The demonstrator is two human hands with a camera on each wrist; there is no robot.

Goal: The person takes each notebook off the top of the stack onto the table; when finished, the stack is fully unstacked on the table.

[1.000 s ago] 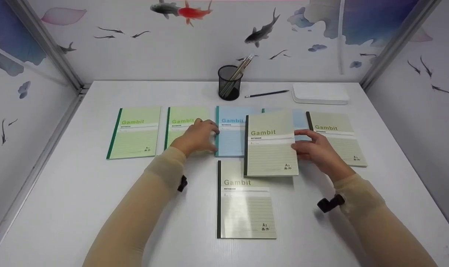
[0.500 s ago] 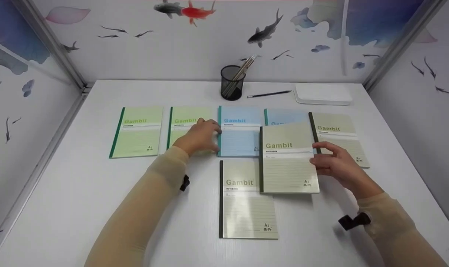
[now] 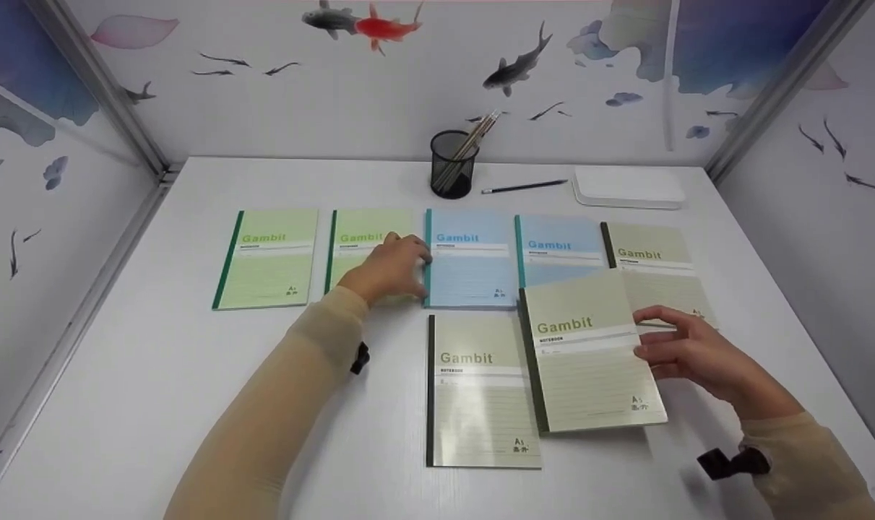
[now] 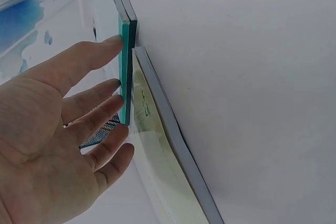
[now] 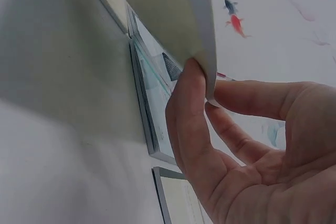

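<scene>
A beige notebook (image 3: 589,383) with a dark spine is pinched at its right edge by my right hand (image 3: 708,354). It is tilted and raised over the table. In the right wrist view, thumb and fingers grip the corner of this notebook (image 5: 168,14) from both sides. My left hand (image 3: 388,267) reaches over a green notebook (image 3: 372,222) to the teal spine of the middle blue notebook (image 3: 470,278). Seen from the left wrist, the fingertips touch that spine (image 4: 125,72) without wrapping round it. Left of the raised notebook, another beige notebook (image 3: 480,412) lies flat.
The back row also has a green notebook (image 3: 267,267) at left, a second blue one (image 3: 556,242), and a partly hidden beige one (image 3: 650,253). Behind stand a mesh pen cup (image 3: 451,173), a loose pencil (image 3: 524,187) and a white case (image 3: 628,189).
My right hand has carried the beige notebook toward the front right, uncovering much of the right blue notebook. My left hand has stayed at the middle blue notebook's spine.
</scene>
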